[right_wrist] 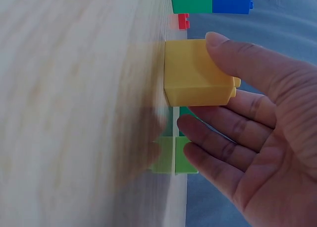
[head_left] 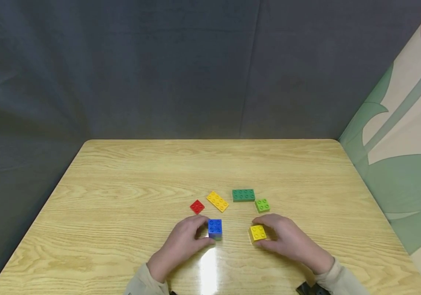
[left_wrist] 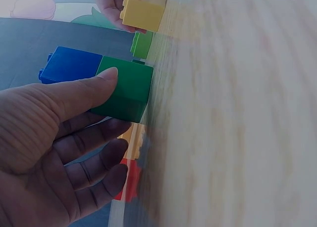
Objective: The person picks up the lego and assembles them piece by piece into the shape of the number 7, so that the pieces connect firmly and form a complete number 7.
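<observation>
A blue brick [head_left: 215,226] sits on top of a green brick [left_wrist: 130,90], making a small tower. My left hand [head_left: 182,241] grips this tower from the left side, its thumb lying across the green brick in the left wrist view. To the right, my right hand [head_left: 289,239] holds a square yellow brick [head_left: 258,233] between thumb and fingers, studs facing up. In the right wrist view the yellow brick [right_wrist: 195,71] has its base right at the tabletop. A short gap separates the tower from the yellow brick.
Beyond the hands, a red brick [head_left: 197,207], a long yellow-orange brick [head_left: 217,201], a long dark green brick [head_left: 243,195] and a light green brick [head_left: 262,205] lie in a loose arc on the wooden table [head_left: 121,180]. A black object [head_left: 310,288] is by the right sleeve.
</observation>
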The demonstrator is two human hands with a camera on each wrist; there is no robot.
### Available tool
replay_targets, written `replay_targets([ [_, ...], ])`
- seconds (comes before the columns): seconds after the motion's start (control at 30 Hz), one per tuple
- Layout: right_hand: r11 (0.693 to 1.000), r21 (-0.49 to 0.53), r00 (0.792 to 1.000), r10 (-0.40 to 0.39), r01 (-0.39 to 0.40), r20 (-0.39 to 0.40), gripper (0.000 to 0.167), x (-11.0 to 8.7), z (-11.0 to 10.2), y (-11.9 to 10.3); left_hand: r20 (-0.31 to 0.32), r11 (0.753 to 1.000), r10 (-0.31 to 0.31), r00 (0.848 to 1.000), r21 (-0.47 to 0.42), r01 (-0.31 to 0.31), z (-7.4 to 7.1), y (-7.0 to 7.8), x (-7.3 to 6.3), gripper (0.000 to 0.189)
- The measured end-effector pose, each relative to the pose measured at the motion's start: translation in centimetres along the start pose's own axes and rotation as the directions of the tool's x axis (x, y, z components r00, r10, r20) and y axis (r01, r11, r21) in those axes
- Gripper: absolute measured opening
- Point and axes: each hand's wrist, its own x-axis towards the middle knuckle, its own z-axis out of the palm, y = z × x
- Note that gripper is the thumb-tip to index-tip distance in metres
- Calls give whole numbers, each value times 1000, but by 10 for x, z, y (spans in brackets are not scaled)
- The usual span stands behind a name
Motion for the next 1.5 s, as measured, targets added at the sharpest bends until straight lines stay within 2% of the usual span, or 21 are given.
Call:
replay_targets([
  [0.83,1000,-18,1000,-1,1,10,36,0,0,2,4,1000,-11,1000,2,11,0,0,1,40],
  [1.5,999,33,1000,0,1,-19,34,1,-2,-2,3,1000,-9,1000,5,9,0,-1,0,41],
])
